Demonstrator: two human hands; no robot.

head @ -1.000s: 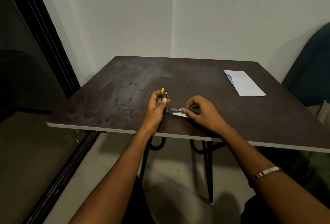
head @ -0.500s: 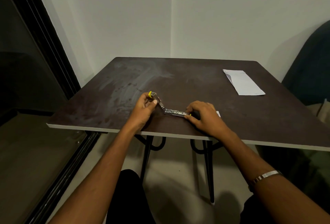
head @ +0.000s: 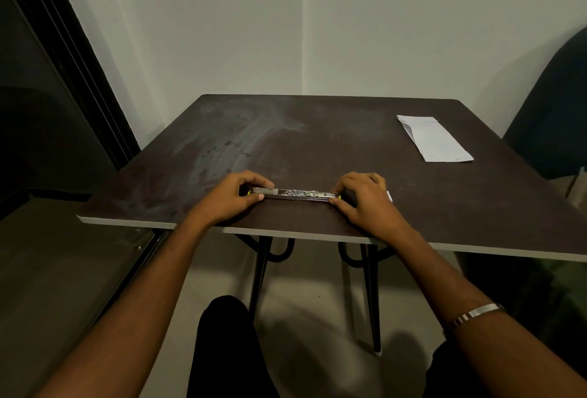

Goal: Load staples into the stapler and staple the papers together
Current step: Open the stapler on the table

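Dim, soft indoor light; a pale sheen streaks the table (head: 241,143) toward 11 o'clock. Shadows pool beneath it. Wide-angle bending at edges; slightly soft detail.

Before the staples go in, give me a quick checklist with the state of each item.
1. Stapler opened flat on the table: ok.
2. Left hand grips one end: ok.
3. Right hand grips the other end: ok.
4. Staple strip ready to hand: cannot tell; a small white thing shows past the right hand, too hidden to name.
5. Channel empty: cannot tell, too small.
6. Papers in view, at the far right of the table, apart from both hands: ok.
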